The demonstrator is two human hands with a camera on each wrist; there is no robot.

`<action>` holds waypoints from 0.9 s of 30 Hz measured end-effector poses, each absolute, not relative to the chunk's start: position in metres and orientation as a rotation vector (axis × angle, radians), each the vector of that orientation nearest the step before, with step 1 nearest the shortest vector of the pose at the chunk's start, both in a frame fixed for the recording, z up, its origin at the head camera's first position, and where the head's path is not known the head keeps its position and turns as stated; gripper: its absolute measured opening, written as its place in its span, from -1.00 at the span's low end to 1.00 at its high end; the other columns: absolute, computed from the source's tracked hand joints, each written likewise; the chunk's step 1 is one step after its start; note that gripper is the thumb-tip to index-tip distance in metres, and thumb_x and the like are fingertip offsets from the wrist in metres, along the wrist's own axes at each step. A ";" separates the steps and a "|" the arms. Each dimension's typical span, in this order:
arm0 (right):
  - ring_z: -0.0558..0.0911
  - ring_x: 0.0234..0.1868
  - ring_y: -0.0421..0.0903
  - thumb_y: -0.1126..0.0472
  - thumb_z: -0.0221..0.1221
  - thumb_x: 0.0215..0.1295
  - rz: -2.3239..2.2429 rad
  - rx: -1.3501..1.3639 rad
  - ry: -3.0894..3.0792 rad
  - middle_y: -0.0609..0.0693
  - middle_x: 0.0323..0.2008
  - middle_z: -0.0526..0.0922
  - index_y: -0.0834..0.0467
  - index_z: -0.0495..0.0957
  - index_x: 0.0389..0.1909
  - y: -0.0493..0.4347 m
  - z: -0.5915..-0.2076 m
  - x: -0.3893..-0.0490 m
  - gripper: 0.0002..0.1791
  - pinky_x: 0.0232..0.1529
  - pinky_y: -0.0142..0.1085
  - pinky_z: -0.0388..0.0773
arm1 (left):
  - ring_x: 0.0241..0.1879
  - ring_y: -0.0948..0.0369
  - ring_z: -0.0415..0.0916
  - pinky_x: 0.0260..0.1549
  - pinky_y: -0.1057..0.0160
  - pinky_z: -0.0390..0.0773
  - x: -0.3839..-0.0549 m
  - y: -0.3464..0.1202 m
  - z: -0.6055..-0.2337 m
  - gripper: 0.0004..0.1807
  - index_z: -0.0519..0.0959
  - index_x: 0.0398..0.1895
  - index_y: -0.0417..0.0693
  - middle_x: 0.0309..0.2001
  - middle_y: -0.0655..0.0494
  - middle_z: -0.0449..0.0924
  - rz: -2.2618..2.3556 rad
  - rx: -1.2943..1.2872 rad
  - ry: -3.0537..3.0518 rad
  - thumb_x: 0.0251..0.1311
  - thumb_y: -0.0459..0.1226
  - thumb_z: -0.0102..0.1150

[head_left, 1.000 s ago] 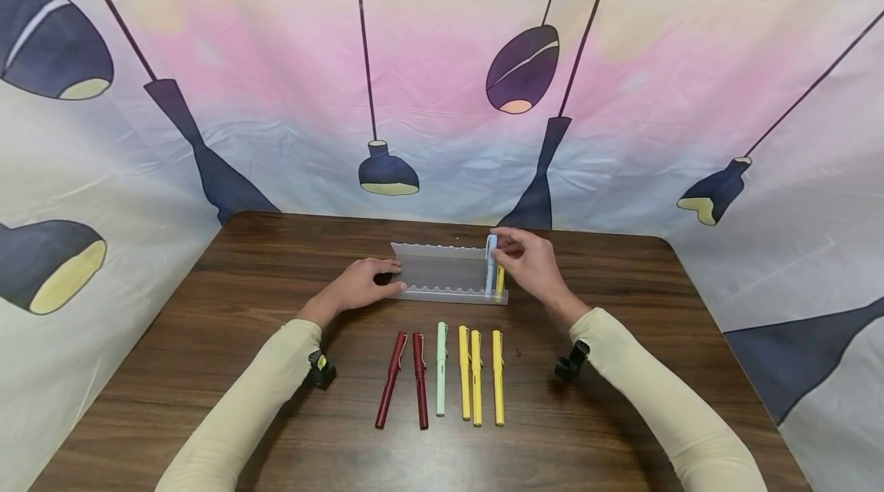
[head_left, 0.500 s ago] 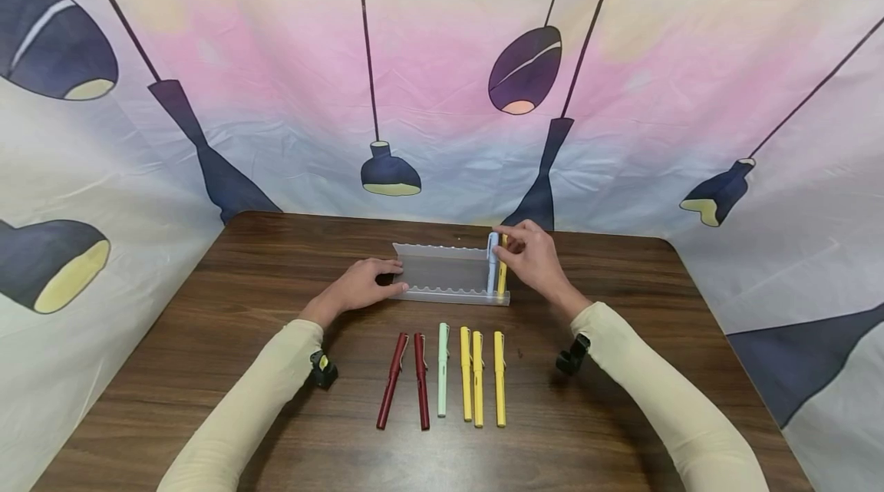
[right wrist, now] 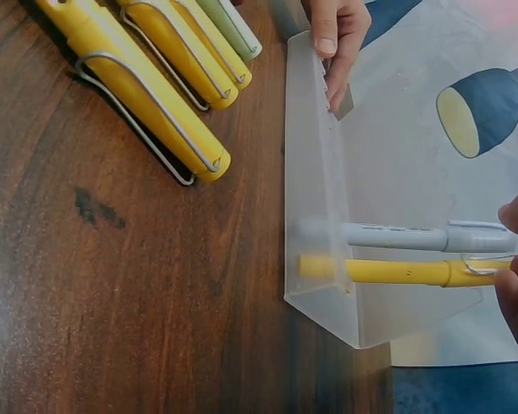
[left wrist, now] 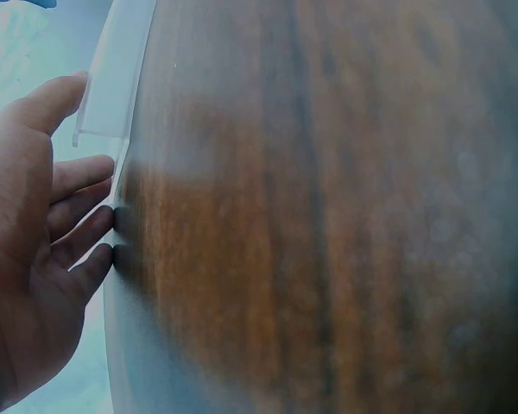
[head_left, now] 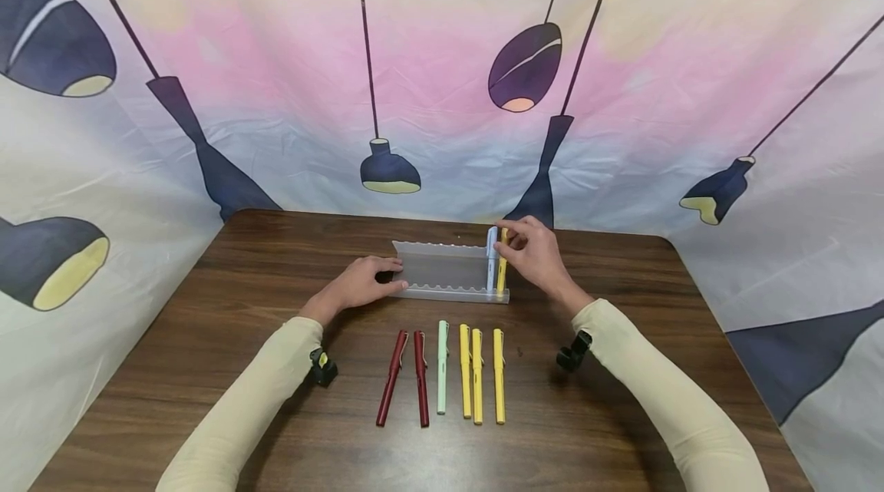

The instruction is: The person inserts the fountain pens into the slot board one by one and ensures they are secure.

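A clear plastic pen stand (head_left: 442,294) with scalloped edges sits near the back of the table. My left hand (head_left: 362,282) holds its left end, thumb at the front lip and fingers behind; the left wrist view shows those fingers (left wrist: 85,185) at the stand's corner. At the right end, a light blue pen (head_left: 491,269) and a yellow pen (right wrist: 397,272) stand side by side in the slots. My right hand (head_left: 535,252) pinches the light blue pen near its cap, and partly covers the yellow pen's top.
Nearer me lie two dark red pens (head_left: 420,381), a mint green pen (head_left: 442,369) and three yellow pens (head_left: 499,377), roughly parallel on the wooden table (head_left: 276,438). A patterned cloth (head_left: 442,77) hangs right behind the table's back edge.
My right hand has shifted slightly up and right at the pen's cap, showing more of the yellow pen beside it. My left hand keeps its place on the stand.
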State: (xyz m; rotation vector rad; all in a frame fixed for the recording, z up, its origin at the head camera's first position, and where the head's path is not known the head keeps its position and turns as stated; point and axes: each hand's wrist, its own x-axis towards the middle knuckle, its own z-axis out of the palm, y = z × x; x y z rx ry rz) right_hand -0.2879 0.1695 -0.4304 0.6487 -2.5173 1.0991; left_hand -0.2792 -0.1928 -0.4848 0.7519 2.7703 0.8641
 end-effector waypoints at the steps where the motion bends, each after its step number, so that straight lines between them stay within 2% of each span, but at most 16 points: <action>1: 0.66 -0.32 -0.10 0.25 0.40 0.29 1.100 0.650 -2.512 0.06 -0.23 0.57 0.22 0.70 0.13 0.170 -0.429 -0.287 -0.61 -0.31 -0.25 0.64 | 0.47 -0.11 0.28 0.38 -0.19 0.31 -0.279 -0.193 -0.484 -0.29 0.54 0.36 -0.18 0.43 -0.11 0.41 0.867 0.752 2.769 0.39 0.17 0.17; 10: 0.68 -0.30 -0.09 0.21 0.41 0.29 1.127 0.650 -2.504 0.13 -0.20 0.67 0.20 0.70 0.12 0.180 -0.420 -0.270 -0.61 -0.27 -0.16 0.66 | 0.47 -0.10 0.28 0.38 -0.19 0.31 -0.279 -0.192 -0.483 -0.30 0.54 0.35 -0.17 0.43 -0.10 0.41 0.869 0.750 2.770 0.39 0.16 0.17; 19: 0.73 -0.24 -0.10 0.23 0.41 0.28 1.166 0.620 -2.533 0.01 -0.17 0.73 0.18 0.69 0.12 0.191 -0.423 -0.248 -0.61 -0.18 -0.16 0.71 | 0.46 -0.13 0.28 0.37 -0.21 0.32 -0.279 -0.193 -0.484 -0.28 0.54 0.35 -0.20 0.42 -0.13 0.42 0.858 0.759 2.777 0.40 0.17 0.16; 27: 0.74 -0.25 -0.15 0.21 0.42 0.27 1.198 0.584 -2.583 0.02 -0.10 0.78 0.12 0.70 0.11 0.196 -0.433 -0.225 -0.62 -0.19 -0.21 0.71 | 0.47 -0.15 0.26 0.38 -0.22 0.30 -0.279 -0.192 -0.482 -0.28 0.54 0.35 -0.19 0.42 -0.12 0.42 0.841 0.753 2.786 0.40 0.18 0.15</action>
